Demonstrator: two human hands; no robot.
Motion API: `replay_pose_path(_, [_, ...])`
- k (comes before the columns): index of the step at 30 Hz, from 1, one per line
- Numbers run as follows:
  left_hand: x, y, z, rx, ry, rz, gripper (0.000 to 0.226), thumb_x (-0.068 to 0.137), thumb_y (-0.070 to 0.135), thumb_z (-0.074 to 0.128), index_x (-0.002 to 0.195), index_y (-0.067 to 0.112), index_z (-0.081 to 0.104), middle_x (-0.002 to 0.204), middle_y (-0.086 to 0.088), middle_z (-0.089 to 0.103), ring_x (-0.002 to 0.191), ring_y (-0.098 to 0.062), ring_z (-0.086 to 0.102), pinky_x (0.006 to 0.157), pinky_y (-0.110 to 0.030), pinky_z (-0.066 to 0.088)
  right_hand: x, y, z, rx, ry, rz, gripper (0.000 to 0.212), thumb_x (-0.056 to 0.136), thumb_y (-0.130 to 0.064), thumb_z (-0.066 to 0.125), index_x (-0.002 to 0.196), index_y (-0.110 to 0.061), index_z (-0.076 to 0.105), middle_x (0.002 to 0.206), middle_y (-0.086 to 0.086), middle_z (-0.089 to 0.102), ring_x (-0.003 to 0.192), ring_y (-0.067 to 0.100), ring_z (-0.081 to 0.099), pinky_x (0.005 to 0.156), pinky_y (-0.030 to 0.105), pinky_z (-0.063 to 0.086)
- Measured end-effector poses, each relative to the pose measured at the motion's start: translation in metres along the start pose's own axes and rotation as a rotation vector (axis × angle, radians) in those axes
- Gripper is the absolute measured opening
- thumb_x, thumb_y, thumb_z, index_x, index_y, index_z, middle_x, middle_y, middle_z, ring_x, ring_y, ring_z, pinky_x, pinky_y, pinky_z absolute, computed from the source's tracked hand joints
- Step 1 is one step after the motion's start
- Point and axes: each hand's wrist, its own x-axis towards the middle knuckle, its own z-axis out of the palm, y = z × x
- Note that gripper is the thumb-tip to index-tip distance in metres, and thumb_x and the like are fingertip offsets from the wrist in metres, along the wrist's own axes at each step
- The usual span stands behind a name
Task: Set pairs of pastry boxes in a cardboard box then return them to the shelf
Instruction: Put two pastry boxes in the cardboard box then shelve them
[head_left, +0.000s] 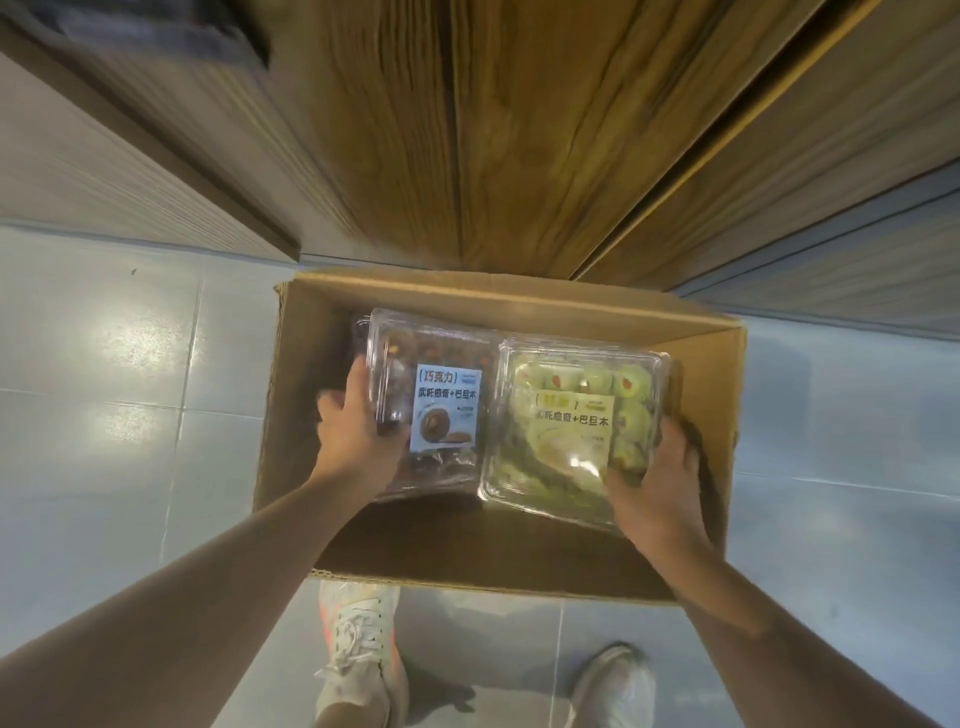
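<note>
An open cardboard box (691, 332) stands on the floor below me. My left hand (356, 423) grips the left edge of a clear pastry box with brown chocolate pastries and a blue label (441, 410). My right hand (657, 480) grips the near right corner of a clear pastry box with green pastries and a yellow label (576, 421). The two pastry boxes are side by side over the box's opening, their edges touching. Whether they rest on the bottom or hang above it cannot be told.
A wooden shelf front (493, 130) rises just behind the cardboard box. Pale tiled floor (130, 389) lies on both sides. My two feet in light sneakers (358, 654) stand at the box's near edge. A white panel (78, 156) is at the left.
</note>
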Motion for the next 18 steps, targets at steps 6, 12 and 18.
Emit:
replay_pose_path(6, [-0.011,-0.007,-0.009,-0.005,-0.148,0.123,0.101,0.096,0.013,0.068,0.159,0.053,0.0,0.156,-0.001,0.035,0.143,-0.029,0.037,0.115,-0.059,0.038,-0.015,0.0,-0.001,0.271,-0.15,0.053,0.078,0.076,-0.042,0.082,0.142,-0.039,0.042,0.132,-0.006,0.063,0.126,0.022,0.06,0.097,0.055,0.056])
replay_pose_path(12, [-0.009,-0.014,-0.013,-0.101,-0.269,0.153,0.105,0.1,0.008,0.062,0.156,0.057,-0.011,0.161,0.005,0.037,0.121,-0.015,0.06,0.087,-0.037,0.061,-0.009,-0.005,0.01,0.89,-0.382,0.377,0.079,0.066,-0.032,0.093,0.136,-0.027,0.058,0.122,0.002,0.073,0.102,0.025,0.075,0.074,0.04,0.064])
replay_pose_path(18, [-0.024,-0.024,-0.02,-0.208,-0.289,0.155,0.102,0.099,0.006,0.063,0.152,0.066,-0.001,0.162,0.009,0.036,0.145,-0.027,0.043,0.105,-0.06,0.051,-0.019,-0.03,-0.001,1.11,-0.476,0.577,0.051,0.087,-0.006,0.076,0.134,-0.019,0.06,0.117,0.007,0.074,0.078,0.016,0.074,0.059,0.032,0.059])
